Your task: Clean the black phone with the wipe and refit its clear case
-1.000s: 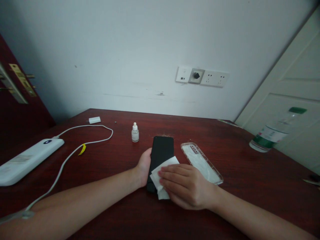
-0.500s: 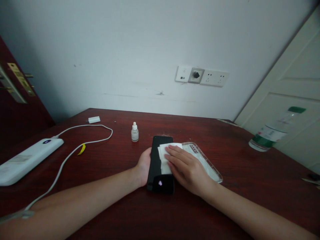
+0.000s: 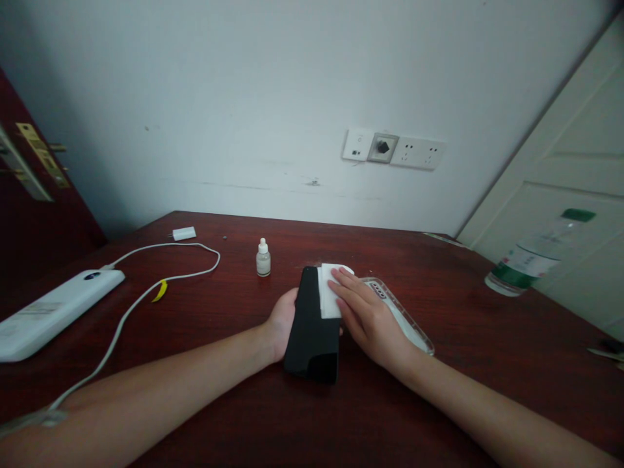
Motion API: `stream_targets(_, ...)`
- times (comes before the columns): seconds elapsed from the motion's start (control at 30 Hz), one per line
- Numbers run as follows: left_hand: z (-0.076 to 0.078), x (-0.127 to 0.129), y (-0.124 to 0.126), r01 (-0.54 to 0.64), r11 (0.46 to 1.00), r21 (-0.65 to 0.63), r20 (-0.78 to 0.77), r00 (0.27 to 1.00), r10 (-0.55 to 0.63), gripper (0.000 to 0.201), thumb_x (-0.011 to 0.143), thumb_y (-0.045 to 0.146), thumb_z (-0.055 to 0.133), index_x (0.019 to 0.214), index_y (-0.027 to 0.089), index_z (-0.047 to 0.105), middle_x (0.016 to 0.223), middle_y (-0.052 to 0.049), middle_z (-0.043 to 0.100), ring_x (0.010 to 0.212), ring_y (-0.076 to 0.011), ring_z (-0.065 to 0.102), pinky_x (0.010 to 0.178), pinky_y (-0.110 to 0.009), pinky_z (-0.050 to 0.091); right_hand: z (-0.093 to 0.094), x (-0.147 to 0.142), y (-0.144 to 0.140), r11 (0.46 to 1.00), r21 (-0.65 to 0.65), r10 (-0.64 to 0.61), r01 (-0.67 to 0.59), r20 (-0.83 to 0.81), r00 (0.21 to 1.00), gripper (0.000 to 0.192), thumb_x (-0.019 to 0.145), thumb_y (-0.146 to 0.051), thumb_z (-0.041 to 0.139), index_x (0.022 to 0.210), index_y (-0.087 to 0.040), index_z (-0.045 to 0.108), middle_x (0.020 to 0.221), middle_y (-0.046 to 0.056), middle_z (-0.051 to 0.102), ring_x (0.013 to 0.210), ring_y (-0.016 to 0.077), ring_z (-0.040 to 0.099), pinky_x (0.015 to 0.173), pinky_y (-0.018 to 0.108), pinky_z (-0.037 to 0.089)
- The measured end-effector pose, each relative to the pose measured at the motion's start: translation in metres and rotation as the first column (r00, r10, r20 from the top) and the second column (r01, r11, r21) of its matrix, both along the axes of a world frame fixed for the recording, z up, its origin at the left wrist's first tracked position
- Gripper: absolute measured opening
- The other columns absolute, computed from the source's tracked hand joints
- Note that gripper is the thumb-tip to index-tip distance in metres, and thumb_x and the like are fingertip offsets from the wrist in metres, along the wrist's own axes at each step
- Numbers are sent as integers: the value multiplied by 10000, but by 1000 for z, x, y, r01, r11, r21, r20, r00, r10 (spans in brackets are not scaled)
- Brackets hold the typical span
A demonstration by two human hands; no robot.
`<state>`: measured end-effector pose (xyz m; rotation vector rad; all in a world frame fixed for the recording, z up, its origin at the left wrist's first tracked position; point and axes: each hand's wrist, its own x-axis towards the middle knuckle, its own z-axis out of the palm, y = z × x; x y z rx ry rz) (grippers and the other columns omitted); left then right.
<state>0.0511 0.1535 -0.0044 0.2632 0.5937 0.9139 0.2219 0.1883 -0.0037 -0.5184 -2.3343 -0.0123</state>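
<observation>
A black phone (image 3: 312, 331) lies screen up on the dark red table (image 3: 205, 325). My left hand (image 3: 281, 325) grips its left edge and steadies it. My right hand (image 3: 368, 315) presses a folded white wipe (image 3: 327, 294) flat against the far right corner of the phone. A clear phone case (image 3: 407, 325) lies just right of the phone, partly under my right hand. A small white dropper bottle (image 3: 263, 258) stands a little beyond the phone's far left corner.
A white power bank (image 3: 51, 312) with a white cable (image 3: 160, 276) and a white plug (image 3: 184, 233) lies at the left. A plastic water bottle (image 3: 531, 257) with a green cap stands at the right edge. Wall sockets (image 3: 394, 149) sit above the table.
My right hand slid the wipe from the near end of the phone up to its far end. The left hand stayed on the phone's edge.
</observation>
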Motion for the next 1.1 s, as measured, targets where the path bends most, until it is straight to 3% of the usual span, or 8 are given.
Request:
stream_targets(0.3, -3, -2, -1, 13, 1000, 1, -29, 1000, -13, 457, 852, 427, 351, 923, 58, 610, 662, -123, 654, 605, -263, 629, 615, -372, 480, 0, 2, 3, 999, 42, 19, -16, -63, 998, 321, 909, -137, 430, 1216, -130, 525, 1287, 158, 508, 1246, 240, 420, 999, 470, 419)
stream_targets(0.43, -5, -1, 1, -74, 997, -14, -33, 997, 74, 407, 858, 374, 362, 938, 64, 613, 639, -104, 650, 584, -245, 626, 606, -351, 480, 1, 1, 0, 992, 128, 39, -25, -110, 993, 263, 872, -127, 509, 1126, -134, 575, 1183, 149, 591, 1111, 229, 545, 936, 447, 476)
stream_targets(0.67, -11, -1, 3, -104, 995, 1, 124, 987, 103, 419, 845, 357, 354, 935, 48, 623, 717, -125, 663, 679, -259, 637, 689, -369, 481, 7, 1, -15, 960, 251, 156, -127, -99, 983, 191, 772, -89, 607, 955, -139, 628, 995, 95, 684, 894, 194, 636, 860, 393, 521)
stream_targets(0.77, -8, -2, -1, -88, 996, -21, 89, 992, 89, 474, 851, 409, 321, 889, 53, 631, 710, -132, 659, 654, -256, 629, 675, -365, 477, 10, 2, -19, 920, 327, 254, -216, -79, 964, 188, 728, -86, 619, 913, -112, 636, 945, 105, 694, 843, 196, 646, 807, 367, 543)
stream_targets(0.93, 0, -1, -7, -128, 992, -13, -26, 991, 128, 527, 861, 421, 275, 792, 33, 626, 695, -169, 647, 622, -248, 619, 665, -348, 471, 5, 4, -25, 805, 448, 429, -388, 11, 903, 158, 672, -103, 590, 818, -79, 645, 850, 111, 698, 778, 202, 641, 748, 346, 558)
stream_targets(1.1, 5, 0, -7, -189, 982, -22, -63, 980, 188, 521, 868, 418, 281, 807, 27, 621, 726, -175, 650, 644, -235, 620, 674, -338, 469, 2, 5, -32, 737, 496, 473, -459, 108, 875, 131, 701, -129, 508, 718, -119, 637, 802, 108, 683, 724, 192, 629, 740, 347, 559)
